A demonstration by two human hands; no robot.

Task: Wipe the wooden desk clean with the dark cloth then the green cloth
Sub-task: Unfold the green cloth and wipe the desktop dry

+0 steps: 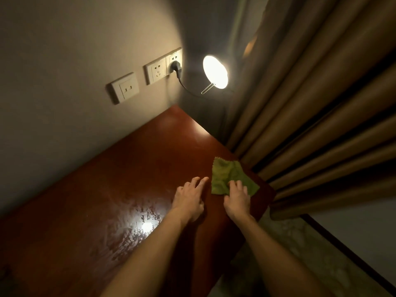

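Note:
The green cloth (230, 175) lies spread on the reddish wooden desk (132, 168) near its right edge. My right hand (237, 198) rests on the cloth's near part, fingers bent down onto the fabric. My left hand (189, 197) lies flat on the bare wood just left of the cloth, fingers stretched toward it and not touching it. A streaky wet-looking sheen shows on the desk around the lamp's reflection (146, 226). No dark cloth is in view.
A lit round lamp (215, 72) hangs past the desk's far corner, its cord plugged into a wall socket (175, 61). Two more wall plates (125, 87) sit to the left. Brown curtains (321, 125) hang close along the desk's right edge.

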